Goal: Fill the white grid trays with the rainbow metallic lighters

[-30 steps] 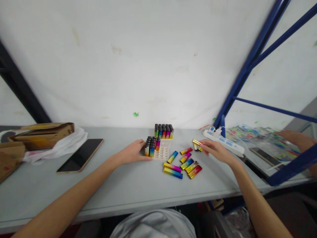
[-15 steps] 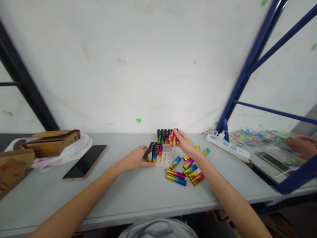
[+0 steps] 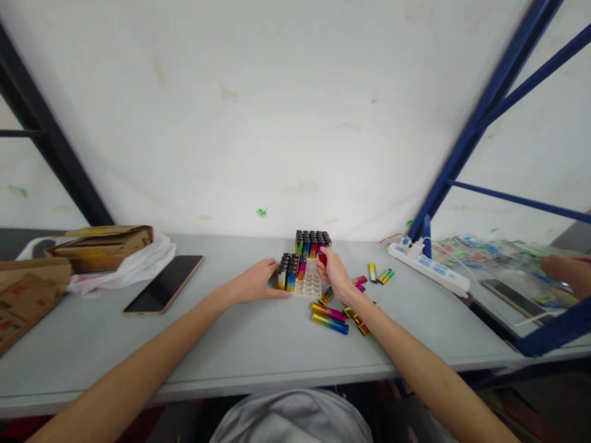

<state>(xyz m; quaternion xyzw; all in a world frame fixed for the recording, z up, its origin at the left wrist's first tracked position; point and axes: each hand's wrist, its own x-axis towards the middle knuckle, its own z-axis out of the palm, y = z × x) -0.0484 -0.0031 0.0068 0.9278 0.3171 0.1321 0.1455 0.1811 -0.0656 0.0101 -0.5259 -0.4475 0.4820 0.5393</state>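
Observation:
A white tray with round pockets (image 3: 310, 285) stands on the table before me. Upright rainbow-coloured lighters with black tops (image 3: 288, 272) fill its left part. My left hand (image 3: 258, 280) grips the tray's left side, thumb along the front corner and fingers behind. Over the tray's right part, my right hand (image 3: 336, 271) is closed around a red lighter (image 3: 322, 258). Several loose metallic lighters (image 3: 330, 322) lie on the table below and beside my right forearm, which hides some of them. Behind the tray stands a block of upright lighters (image 3: 313, 243).
On the left are a dark-screened phone (image 3: 165, 284), a cardboard box (image 3: 108, 249) on a white plastic bag, and a brown carton (image 3: 30, 301). A power strip (image 3: 429, 269) lies right, beside a blue metal frame (image 3: 466, 144). Another person's hand (image 3: 567, 274) is at far right, near plastic packets (image 3: 494, 249).
My right hand has turned and lowered toward the tray with the red lighter, and my fingers now cover more of it. My left hand stays at the tray. The whole view has shifted slightly.

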